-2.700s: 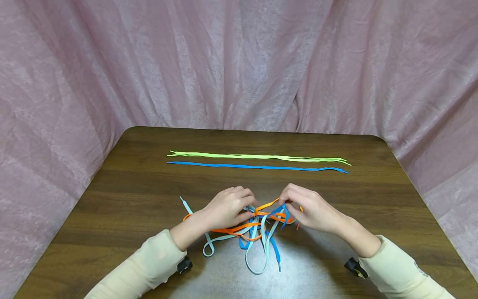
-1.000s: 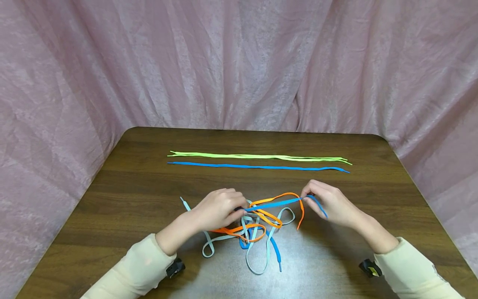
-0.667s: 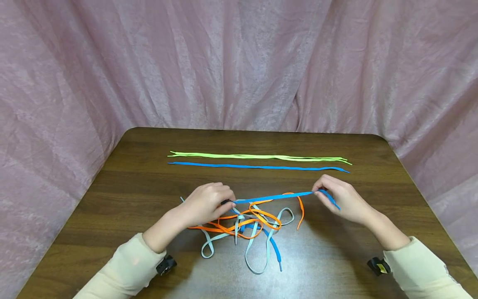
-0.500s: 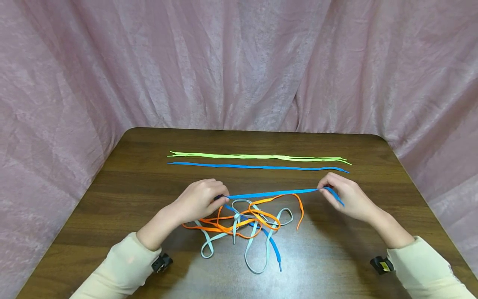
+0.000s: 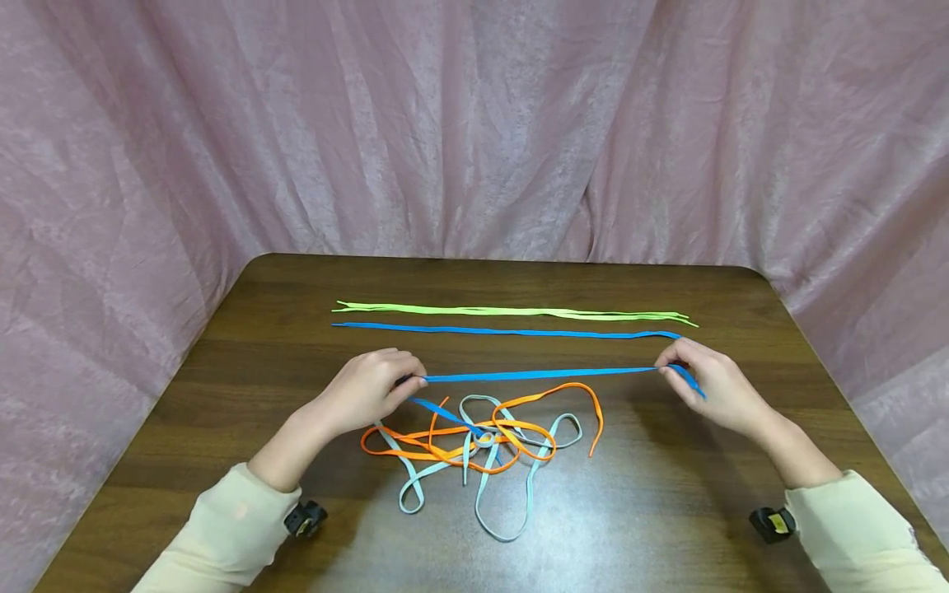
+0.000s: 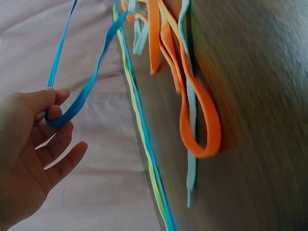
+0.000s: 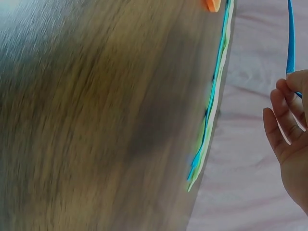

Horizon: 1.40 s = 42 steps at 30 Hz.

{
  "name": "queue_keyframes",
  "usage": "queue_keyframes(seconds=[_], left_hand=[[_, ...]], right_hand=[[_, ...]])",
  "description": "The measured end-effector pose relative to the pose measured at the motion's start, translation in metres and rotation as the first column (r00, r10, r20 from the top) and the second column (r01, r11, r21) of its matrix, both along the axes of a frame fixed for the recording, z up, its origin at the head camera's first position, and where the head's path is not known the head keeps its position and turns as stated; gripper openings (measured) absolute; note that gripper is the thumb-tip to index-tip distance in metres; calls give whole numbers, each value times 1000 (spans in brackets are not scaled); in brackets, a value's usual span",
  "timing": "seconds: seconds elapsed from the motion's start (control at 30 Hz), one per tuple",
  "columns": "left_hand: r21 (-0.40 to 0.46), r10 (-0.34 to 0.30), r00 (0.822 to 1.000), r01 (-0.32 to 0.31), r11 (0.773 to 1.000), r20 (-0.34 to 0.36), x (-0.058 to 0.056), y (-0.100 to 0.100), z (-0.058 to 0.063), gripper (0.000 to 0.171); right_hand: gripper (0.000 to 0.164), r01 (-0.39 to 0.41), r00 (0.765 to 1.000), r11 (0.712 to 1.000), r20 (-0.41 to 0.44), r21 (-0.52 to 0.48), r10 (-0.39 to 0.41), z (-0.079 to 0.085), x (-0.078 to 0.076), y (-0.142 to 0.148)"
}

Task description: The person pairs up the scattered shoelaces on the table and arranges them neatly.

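While hands [image 5: 374, 389] [image 5: 717, 389] pinch blue lace [image 5: 541, 375], span stretches between; straight.

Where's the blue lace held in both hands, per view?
Head: blue lace just below centre, stretched sideways.
Left wrist: upper left, looping at the left fingers.
Right wrist: upper right, running up from the right fingers.
Shared landmark: lime-green laces.
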<state>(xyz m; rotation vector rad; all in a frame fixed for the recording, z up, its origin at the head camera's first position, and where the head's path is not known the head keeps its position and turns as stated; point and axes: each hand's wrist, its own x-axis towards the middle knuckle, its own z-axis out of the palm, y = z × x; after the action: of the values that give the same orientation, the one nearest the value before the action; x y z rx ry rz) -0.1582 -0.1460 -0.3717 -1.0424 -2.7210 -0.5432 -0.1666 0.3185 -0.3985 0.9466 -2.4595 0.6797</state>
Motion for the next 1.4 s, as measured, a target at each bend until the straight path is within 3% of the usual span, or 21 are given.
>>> queue_keyframes(seconds=[0.17,0.57,0.9,1.4], left_hand=[[-4,40,999,-40,999,-3,-3,-12,0,6],[-23,149,988,-148,989,39,-18,-49,-9,8],[-2,219,974,-220,976,64,-31,-80,-19,9],[-27,321,940,-321,947,114,-39,-119,-33,10]], right_hand=[[23,57,998,998,-9,14,-57,-1,-3,11],[10,133,991,991,12,32,-134,-7,-8,36],[21,242,969,969,47,44,-244,-7,-9,43],[22,254,967,966,24,51,-255,-9,-10,59]])
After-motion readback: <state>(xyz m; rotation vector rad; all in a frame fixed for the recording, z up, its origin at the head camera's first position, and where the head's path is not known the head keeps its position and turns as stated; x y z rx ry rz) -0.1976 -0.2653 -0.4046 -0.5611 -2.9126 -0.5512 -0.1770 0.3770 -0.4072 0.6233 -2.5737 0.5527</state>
